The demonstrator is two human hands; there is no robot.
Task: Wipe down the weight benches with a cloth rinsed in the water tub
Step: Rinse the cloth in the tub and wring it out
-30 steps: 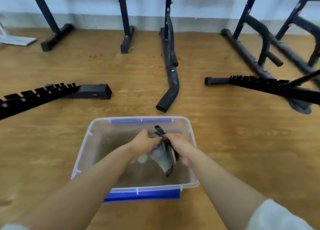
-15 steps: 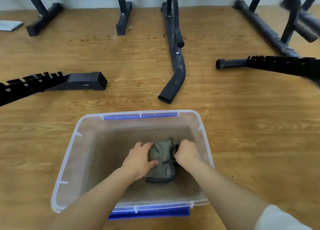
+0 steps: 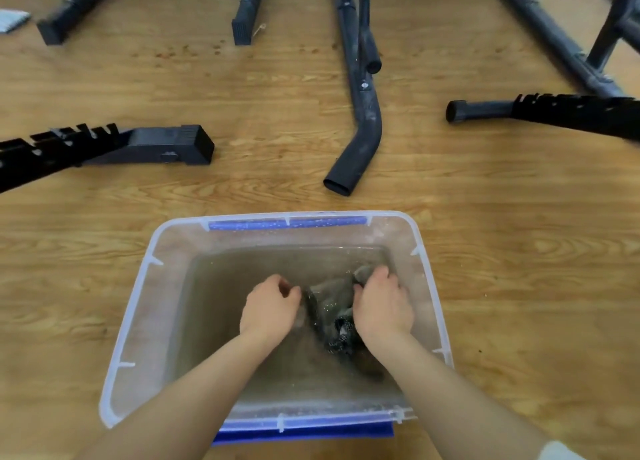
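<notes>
The limp, sodden cloth (image 3: 329, 303) suits a bunched two-handed grip: right hand (image 3: 382, 305) clutches it, left hand (image 3: 270, 307) curls beside, perhaps pinching.

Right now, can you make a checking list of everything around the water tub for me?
Surface: wooden floor, with small brown specks far off.
Job's things: clear tub of murky water; dark cloth in the water.
Clutter: white thing at the far left edge, unclear.
Hands: right hand grips the cloth; left hand curled beside it, grip unclear.
Cables: nothing seen.
Surroundings: black metal frames and notched bars beyond the tub.
</notes>
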